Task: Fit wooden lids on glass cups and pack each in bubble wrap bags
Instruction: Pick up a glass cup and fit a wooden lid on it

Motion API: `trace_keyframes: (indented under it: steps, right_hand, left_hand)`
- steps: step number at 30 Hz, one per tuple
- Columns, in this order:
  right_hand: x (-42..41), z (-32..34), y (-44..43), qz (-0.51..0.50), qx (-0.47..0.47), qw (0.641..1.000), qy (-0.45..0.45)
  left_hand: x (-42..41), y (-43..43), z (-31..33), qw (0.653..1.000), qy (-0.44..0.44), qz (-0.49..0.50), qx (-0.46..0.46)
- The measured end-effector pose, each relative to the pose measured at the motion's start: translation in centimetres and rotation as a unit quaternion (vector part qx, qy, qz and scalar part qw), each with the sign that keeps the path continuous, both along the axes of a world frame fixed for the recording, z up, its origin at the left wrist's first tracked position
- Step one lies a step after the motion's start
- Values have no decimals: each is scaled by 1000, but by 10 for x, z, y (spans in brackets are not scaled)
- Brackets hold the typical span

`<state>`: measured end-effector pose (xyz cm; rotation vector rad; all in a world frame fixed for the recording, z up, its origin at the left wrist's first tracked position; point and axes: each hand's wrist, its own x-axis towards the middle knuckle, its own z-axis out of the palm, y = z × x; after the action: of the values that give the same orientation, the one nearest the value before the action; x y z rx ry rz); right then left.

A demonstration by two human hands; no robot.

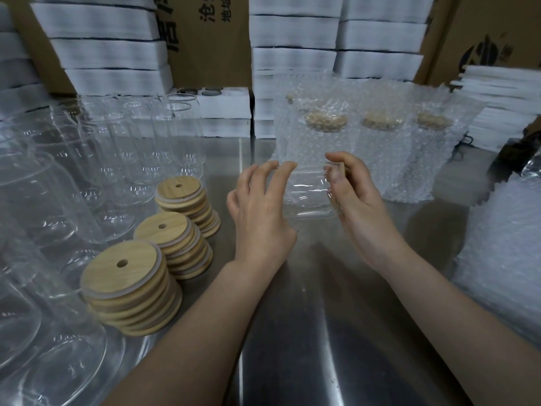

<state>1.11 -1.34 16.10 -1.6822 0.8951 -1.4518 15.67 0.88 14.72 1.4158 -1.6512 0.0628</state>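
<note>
A clear glass cup (pixel 310 197) is held above the steel table (pixel 292 332), its base toward me. Its upper part sits inside a bubble wrap bag (pixel 307 136), and a wooden lid (pixel 325 121) shows through the wrap at the cup's far end. My right hand (pixel 357 194) grips the cup's right side, thumb on the glass. On the left side of the cup my left hand (pixel 260 206) has its fingers spread and bent, the fingertips at the bag's lower edge. Whether they pinch the bag is unclear.
Three stacks of wooden lids (pixel 128 271) stand left of my left hand. Several bare glass cups (pixel 87 171) crowd the table's left side. Bagged cups (pixel 380 148) stand behind my hands, loose bubble bags (pixel 503 244) lie at right, white foam stacks (pixel 292 54) and cardboard boxes (pixel 205 39) behind.
</note>
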Motion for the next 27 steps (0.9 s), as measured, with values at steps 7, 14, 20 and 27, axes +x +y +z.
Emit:
trace_keyframes:
  steps: [7, 14, 20, 27]
  right_hand:
    - [3, 6, 8, -2, 6, 1000, 16]
    - [7, 3, 10, -21, 32, 999, 34]
    - [8, 6, 8, -24, 59, 997, 43]
    - [5, 18, 14, -134, 7, 991, 27]
  left_hand:
    - [-1, 1, 1, 1000, -7, 9, -7]
    - [-2, 1, 0, 999, -27, 10, -13]
    - [3, -3, -1, 1000, 7, -12, 20]
    - [2, -5, -2, 995, 98, -3, 36]
